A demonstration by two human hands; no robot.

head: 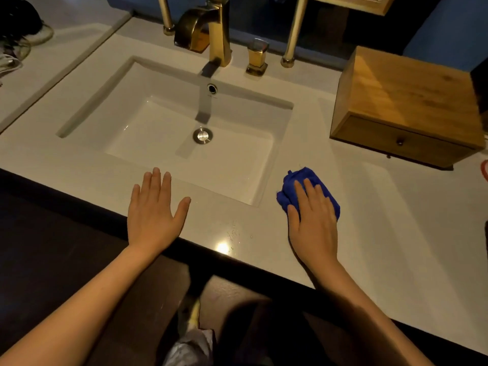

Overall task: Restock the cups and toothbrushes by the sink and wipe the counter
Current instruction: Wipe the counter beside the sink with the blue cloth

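A crumpled blue microfibre cloth [307,190] is pressed flat onto the pale stone surface [383,220], just beside the near right corner of the white rectangular undermount sink [169,120]. The right hand [313,220] is laid over the cloth with the fingers extended and slightly spread; nothing is pinched, the cloth being held down by palm and fingers. The left hand [153,212] is spread open, palm down, above or on the front strip of the surface before the sink; whether it is touching cannot be told. Nothing is held in it.

The cloth is judged to be soft, light and limp, bunching readily under pressure; it is best governed by a flat palm on its middle while wiping, or gathered at the bunched far edge when lifted. Small droplets are seen on the surface near its front edge, between the two hands, so some slipperiness is to be expected there.

A wooden box with a small-knobbed drawer [404,109] is set well to the right, behind the cloth, and a brass-coloured angular faucet [211,30] stands behind the sink. No cups or toothbrushes are seen. A faint mark below the overflow hole is too small to be read.
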